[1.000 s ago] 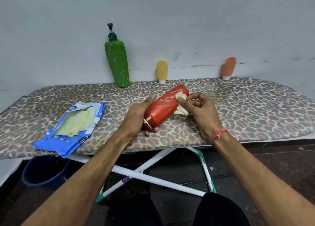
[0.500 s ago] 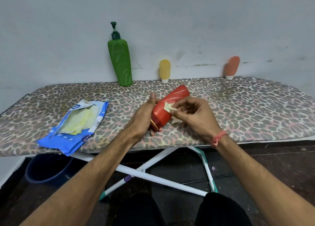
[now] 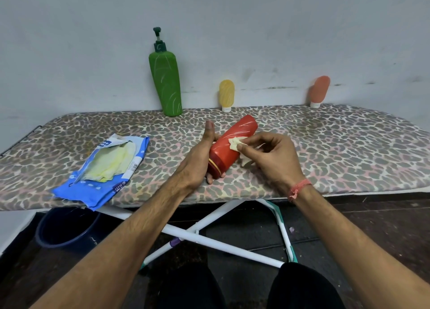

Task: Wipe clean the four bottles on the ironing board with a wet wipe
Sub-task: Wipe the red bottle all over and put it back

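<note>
On ironing board [image 3: 325, 150] | wipes pack [image 3: 104, 169], lettering unreadable | red bottle [image 3: 230, 145] unlabelled

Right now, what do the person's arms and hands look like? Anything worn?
Both forearms are bare: no sleeves or gloves show. The left hand wears nothing: no ring, watch or band shows on it. The right hand is also bare, but its wrist carries a thin pinkish-red thread band, tied with a small frayed knot hanging on the side nearer the left arm.

Ironing board [image 3: 325, 150]: green pump bottle [image 3: 165, 85], wipes pack [image 3: 104, 169].
</note>
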